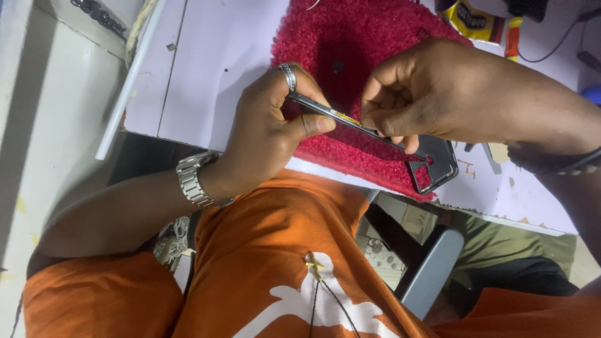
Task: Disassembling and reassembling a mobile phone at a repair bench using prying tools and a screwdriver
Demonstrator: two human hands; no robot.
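Above the red mat [369,37] on the bench [206,62], a dark phone frame [432,164] is held edge-on. Its near end is pinched by the left hand [269,131], and its rim by the clenched fingers [391,122] of the right hand [438,94]. The thin frame could be bent by uneven pressure. What lies under the right fingertips is hidden; the yellow speck on the rim cannot be identified.
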